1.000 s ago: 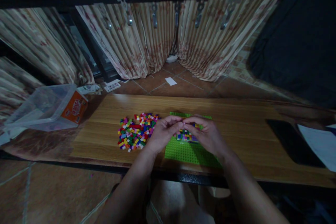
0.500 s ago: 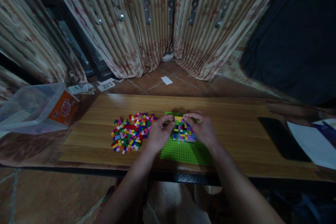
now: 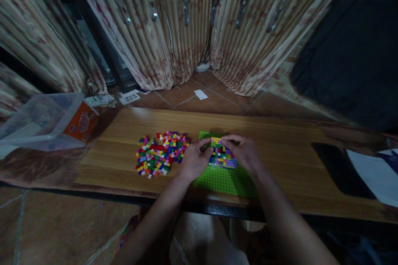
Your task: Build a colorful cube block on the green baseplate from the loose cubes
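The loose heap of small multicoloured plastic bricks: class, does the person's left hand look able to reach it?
Probably yes: the left hand is close beside the brick heap, with nothing visible blocking the way.

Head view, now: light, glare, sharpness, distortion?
Head view: dim overall, dark cloth at right showing little detail; head view: glints on the black front edge, pale sheen near the tabletop's far left corner; head view: fingertips and brick build too soft to judge contact; head view: clear box looks stretched.

Green baseplate [image 3: 217,180] partly behind left hand [image 3: 195,160]
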`<state>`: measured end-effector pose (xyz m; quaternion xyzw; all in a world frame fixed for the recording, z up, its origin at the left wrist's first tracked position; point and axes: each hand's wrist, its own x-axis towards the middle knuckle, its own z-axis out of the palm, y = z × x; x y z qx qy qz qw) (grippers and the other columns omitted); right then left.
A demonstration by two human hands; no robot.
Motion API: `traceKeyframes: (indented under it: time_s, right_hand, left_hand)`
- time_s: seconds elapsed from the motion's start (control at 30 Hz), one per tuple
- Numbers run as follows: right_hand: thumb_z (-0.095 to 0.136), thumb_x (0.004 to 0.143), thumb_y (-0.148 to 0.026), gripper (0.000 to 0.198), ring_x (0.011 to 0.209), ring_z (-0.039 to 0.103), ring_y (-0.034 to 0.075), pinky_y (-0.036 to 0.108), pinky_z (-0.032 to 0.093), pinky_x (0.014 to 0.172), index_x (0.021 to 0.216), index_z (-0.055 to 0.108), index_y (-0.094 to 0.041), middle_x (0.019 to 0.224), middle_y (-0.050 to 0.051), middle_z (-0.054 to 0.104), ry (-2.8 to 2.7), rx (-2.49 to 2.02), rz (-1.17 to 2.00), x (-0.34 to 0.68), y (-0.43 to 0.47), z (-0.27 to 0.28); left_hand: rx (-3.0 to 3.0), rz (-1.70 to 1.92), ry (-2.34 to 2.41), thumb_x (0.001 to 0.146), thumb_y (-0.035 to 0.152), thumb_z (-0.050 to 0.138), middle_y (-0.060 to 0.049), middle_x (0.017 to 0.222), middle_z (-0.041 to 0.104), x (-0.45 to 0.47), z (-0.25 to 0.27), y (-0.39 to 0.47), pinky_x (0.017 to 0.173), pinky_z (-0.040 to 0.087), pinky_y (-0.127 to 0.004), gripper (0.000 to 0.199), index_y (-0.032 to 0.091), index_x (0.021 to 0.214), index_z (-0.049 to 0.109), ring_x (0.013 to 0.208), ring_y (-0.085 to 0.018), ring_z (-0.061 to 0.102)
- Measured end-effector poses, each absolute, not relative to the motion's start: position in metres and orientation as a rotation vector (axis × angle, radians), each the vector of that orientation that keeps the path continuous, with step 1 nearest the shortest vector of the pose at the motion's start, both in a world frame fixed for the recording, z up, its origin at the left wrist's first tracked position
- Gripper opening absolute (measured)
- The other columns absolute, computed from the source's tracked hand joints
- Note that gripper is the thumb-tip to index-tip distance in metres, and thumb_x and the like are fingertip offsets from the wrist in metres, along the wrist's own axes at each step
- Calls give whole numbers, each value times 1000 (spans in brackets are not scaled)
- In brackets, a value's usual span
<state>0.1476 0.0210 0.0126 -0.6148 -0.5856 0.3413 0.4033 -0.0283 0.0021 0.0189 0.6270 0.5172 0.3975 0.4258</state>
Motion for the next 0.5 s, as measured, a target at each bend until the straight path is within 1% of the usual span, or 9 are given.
traceKeyframes:
  time_s: [0.07,0.17,0.33,0.37,0.5]
  right_hand:
    - [66,72,-38,23,72,65,19,31,49,68,84,75,-21,81,4,74,-1468,-1560,914,148,23,12]
    - [65,72,-38,24,70,65,19,30,48,66,85,75,-21,79,4,74,-1479,-1567,955,150,24,15]
    - [64,73,-39,23,68,65,17,29,48,64,83,75,-21,78,3,74,-1553,-1587,912,150,24,20]
    - [64,73,-39,23,68,65,17,29,48,64,83,75,-21,78,3,74,-1572,-1584,901,150,24,21]
    - [62,76,-40,25,67,65,18,30,48,63,87,75,-21,78,3,74,-1584,-1542,921,151,22,18]
  left_hand:
    - [1583,988,1293,81,21,56,-3,108,71,-29,19,1,81,53,-28,35,19,115,66,84,-16,68]
    - [1593,985,1311,82,23,56,-3,109,71,-28,19,1,81,53,-27,35,20,116,66,86,-17,68]
    - [1582,986,1325,81,22,56,-5,111,70,-26,19,0,80,53,-27,35,19,115,66,88,-17,67]
    - [1581,983,1321,81,22,57,-5,109,71,-27,18,1,79,53,-27,35,19,114,67,86,-17,67]
    - [1572,1000,1323,80,21,55,-3,92,73,-45,15,10,72,52,-27,30,19,108,69,73,-16,66]
